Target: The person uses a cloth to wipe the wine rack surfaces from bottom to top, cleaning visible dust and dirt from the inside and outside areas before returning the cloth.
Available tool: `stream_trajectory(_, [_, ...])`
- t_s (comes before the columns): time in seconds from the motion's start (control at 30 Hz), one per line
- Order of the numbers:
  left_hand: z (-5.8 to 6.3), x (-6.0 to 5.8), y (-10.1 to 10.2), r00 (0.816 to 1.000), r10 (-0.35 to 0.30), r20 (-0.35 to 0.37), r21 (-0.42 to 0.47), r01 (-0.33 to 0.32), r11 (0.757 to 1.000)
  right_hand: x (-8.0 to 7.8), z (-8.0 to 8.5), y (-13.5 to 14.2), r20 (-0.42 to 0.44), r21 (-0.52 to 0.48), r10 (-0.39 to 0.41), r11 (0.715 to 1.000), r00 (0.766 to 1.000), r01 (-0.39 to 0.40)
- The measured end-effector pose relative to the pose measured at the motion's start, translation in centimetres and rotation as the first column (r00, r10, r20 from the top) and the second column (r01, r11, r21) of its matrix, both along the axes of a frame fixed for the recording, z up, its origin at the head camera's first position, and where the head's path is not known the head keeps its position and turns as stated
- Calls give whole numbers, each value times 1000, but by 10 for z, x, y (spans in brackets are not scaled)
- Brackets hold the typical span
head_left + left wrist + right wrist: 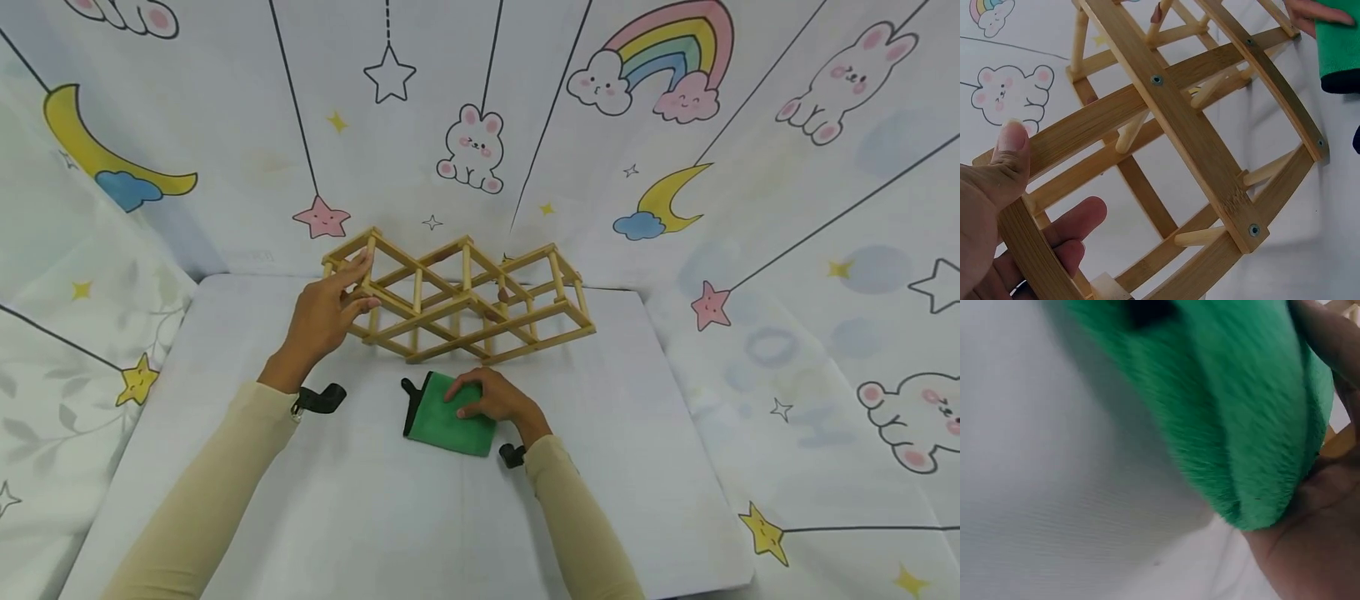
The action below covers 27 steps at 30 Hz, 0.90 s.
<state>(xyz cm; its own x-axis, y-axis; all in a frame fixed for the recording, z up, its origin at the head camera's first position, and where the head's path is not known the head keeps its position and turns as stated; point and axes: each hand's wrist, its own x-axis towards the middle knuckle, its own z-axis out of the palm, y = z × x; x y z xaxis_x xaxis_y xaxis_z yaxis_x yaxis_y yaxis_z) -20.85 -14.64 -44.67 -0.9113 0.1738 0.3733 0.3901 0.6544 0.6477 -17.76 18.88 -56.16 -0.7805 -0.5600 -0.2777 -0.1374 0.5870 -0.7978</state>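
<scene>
A folding bamboo lattice rack (468, 300), made of crossed slats joined by round dowels, stands at the back of the white table. My left hand (321, 315) grips its left end; in the left wrist view the thumb (1013, 156) lies over one slat while the fingers (1075, 225) come from behind. In front of the rack is a folded green cloth (442, 417) with black edging and a small black loop. My right hand (495, 396) holds this cloth by its right side, and the right wrist view shows its fuzzy folds (1254, 456) against the palm.
The white table (360, 517) has its back edge close to a fabric backdrop (247, 150) printed with rabbits, stars and moons. The same cloth hangs along both sides. Black straps with small devices (322, 398) sit at both wrists.
</scene>
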Motion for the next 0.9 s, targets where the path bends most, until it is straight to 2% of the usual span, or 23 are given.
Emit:
stream_trajectory(0.13, [-1,0,1,1000,-1,-11,0,1,1000,-1,5,-1,60,27,50,998,997,-52])
stream_trajectory(0.27, [-1,-1,2,1000,-2,-24,-5,1,1000,-2,11,-2,105,7,110,994,988,-111])
stream_trajectory(0.4, [-1,-1,1,1000,3,-8,-6,-3,1000,-2,17,-2,151,-3,156,988,976,-157])
stream_trajectory(0.67, [-2,-4,-1,1000,-22,3,-13,22,1000,1,16,-3,188,50,255,962,948,-269])
stream_trajectory(0.8, [-4,-2,-5,999,-49,20,-17,49,999,7,13,-4,162,39,243,967,956,-253])
stream_trajectory(0.9, [-5,-1,-6,998,-60,35,-15,61,998,14,13,-3,107,30,175,983,979,-179])
